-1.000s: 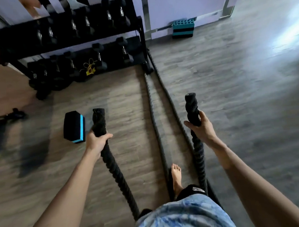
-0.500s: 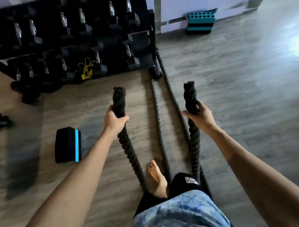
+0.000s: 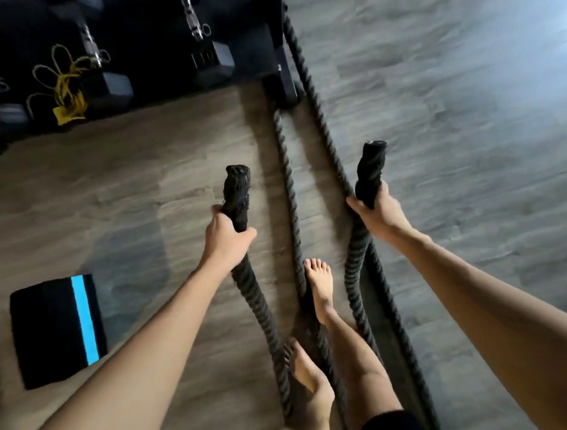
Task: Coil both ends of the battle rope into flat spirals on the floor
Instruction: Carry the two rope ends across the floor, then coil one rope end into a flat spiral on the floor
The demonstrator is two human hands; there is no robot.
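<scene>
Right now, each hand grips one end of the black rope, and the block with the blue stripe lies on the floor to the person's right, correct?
Not quite. In the head view the left hand and right hand each grip one end of the black rope, but the striped block lies on the floor to the person's left.

both arms stretch forward, elbows nearly straight. left hand (image 3: 226, 241) grips the left rope end (image 3: 237, 197); right hand (image 3: 378, 215), slightly ahead of it, grips the right rope end (image 3: 369, 175).
</scene>
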